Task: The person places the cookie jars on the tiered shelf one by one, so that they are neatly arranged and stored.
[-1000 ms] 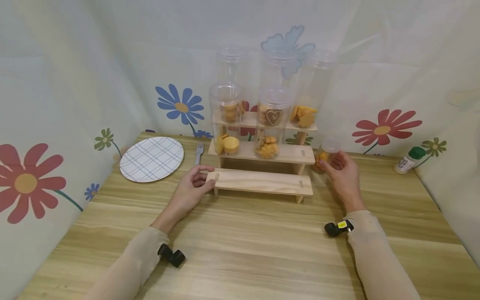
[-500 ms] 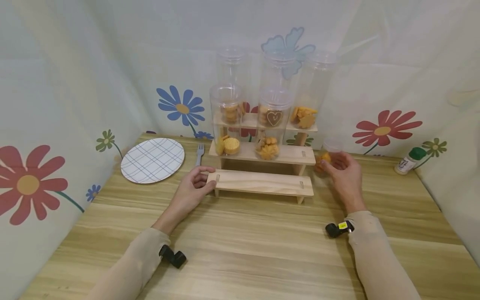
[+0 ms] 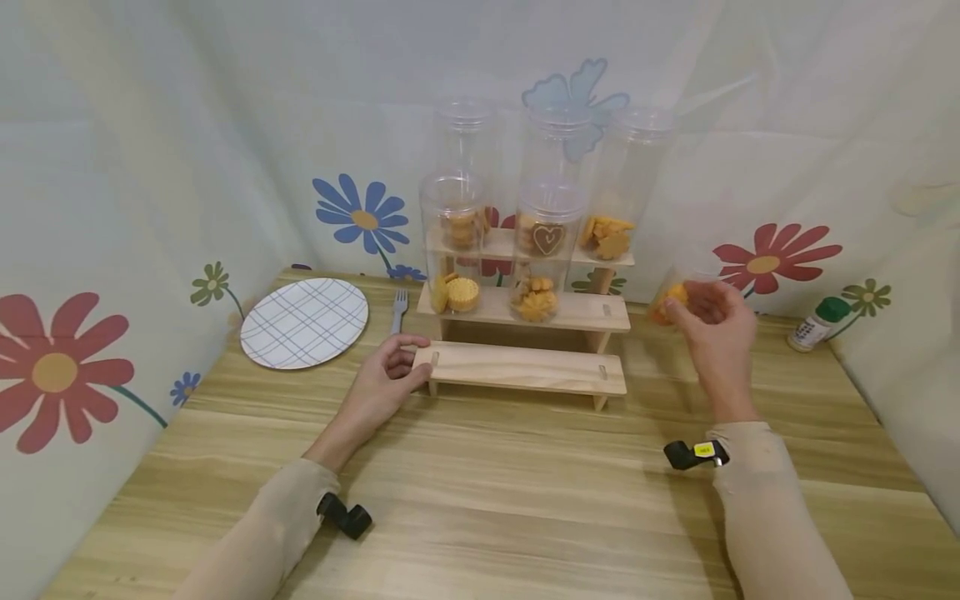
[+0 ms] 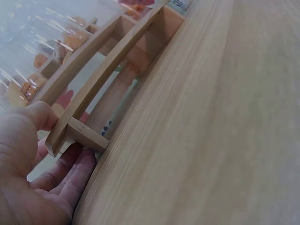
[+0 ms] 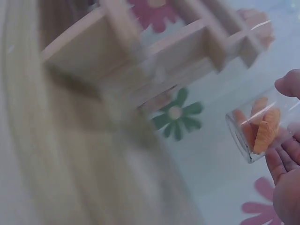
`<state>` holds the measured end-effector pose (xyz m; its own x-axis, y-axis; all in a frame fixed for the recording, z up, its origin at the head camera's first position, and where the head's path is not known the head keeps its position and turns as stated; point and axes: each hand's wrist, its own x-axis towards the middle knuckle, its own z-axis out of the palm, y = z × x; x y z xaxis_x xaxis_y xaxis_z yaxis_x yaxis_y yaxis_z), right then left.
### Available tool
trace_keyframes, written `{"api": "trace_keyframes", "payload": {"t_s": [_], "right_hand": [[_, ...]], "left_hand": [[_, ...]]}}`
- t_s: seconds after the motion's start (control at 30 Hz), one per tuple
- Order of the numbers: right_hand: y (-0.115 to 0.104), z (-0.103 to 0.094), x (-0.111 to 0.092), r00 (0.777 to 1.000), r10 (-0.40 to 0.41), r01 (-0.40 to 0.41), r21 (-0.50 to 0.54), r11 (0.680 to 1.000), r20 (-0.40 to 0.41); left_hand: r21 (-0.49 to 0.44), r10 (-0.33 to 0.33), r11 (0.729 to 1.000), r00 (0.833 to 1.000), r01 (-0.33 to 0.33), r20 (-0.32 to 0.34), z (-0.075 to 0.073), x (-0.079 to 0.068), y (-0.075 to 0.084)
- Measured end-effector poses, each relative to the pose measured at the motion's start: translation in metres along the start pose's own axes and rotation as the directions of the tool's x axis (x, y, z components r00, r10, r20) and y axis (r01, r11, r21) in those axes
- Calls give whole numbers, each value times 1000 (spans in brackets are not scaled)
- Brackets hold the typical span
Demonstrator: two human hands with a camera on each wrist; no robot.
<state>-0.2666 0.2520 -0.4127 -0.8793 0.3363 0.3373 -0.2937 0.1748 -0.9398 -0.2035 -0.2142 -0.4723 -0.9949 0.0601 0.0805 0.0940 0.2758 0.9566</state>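
Note:
My left hand [image 3: 382,373] grips the left end of the lowest step of a wooden tiered shelf [image 3: 517,367], thumb on top and fingers below, as the left wrist view shows. My right hand [image 3: 716,333] holds a clear jar [image 3: 670,302] with orange biscuits in its bottom, raised off the table to the right of the shelf. In the right wrist view the jar [image 5: 243,133] is tilted, with thumb and fingers around its side. Two tall clear jars of biscuits stand on the middle step, the right one [image 3: 536,283] near its centre. Three more stand on the top step.
A round checked plate [image 3: 303,325] lies at the left, with a grey fork [image 3: 400,312] between it and the shelf. A green-capped shaker bottle [image 3: 819,323] stands at the far right. A flowered curtain [image 3: 757,183] hangs behind the table [image 3: 517,492].
My right hand has lifted the jar off the table and moved it a little up and to the right. The left hand stays on the shelf's lowest step.

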Motion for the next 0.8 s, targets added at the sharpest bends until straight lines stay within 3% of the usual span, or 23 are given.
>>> {"api": "trace_keyframes", "payload": {"t_s": [0.23, 0.43, 0.8], "right_hand": [[-31, 1, -4, 996, -91, 91, 39, 995, 3], [-53, 11, -16, 987, -147, 149, -42, 988, 60], [-55, 31, -26, 966, -231, 240, -69, 968, 118]], "left_hand": [[13, -2, 1000, 1000, 2, -1, 0, 0, 0], [16, -11, 1000, 1000, 11, 2, 0, 0, 1], [13, -12, 1000, 1000, 12, 6, 0, 0, 0]]}}
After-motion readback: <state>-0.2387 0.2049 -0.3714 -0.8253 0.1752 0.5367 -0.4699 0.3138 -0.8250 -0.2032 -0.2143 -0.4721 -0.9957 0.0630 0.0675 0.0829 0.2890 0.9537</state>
